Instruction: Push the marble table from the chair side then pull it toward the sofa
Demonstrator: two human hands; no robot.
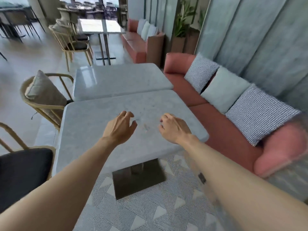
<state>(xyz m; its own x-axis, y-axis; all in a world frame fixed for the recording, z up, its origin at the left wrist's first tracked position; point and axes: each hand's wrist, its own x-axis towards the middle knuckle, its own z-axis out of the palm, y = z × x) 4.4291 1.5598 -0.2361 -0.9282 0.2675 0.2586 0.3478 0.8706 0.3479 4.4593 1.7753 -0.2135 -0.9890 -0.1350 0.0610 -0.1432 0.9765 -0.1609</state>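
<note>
Nearest: patterned rug point(150, 210) underfoot, with the table's dark metal base plate point(139, 178) sitting on it. Black chair seat point(23, 174) at the near-left corner of the marble table point(93, 130).

Both forearms reach over the table's near edge. Left hand point(120, 126) hovers above mid-top, fingers loosely curled and slightly spread, holding nothing. Right hand point(175, 127) is toward the sofa-side edge, fingers curled under, also empty. Can't tell whether either touches the marble — neither has a grip on an edge.

The table's far edge runs just beside a second marble table point(120, 79), near touching. Wicker chair point(45, 99) with cushion at the far-left corner; pink sofa point(221, 124) along the right edge, its checked pillows point(256, 114) against the back.

Risks, my read:
- Heavy top on a single pedestal — force applied high could tip it rather than slide it.
- Base plate may snag or bunch the rug.
- The far edge could grind against the neighbouring table if the move isn't parallel.
- Pulling toward the sofa could pinch fingers between marble edge and upholstery.

No brands, labels or legible writing. Small dark mark on the right forearm, unreadable.
</note>
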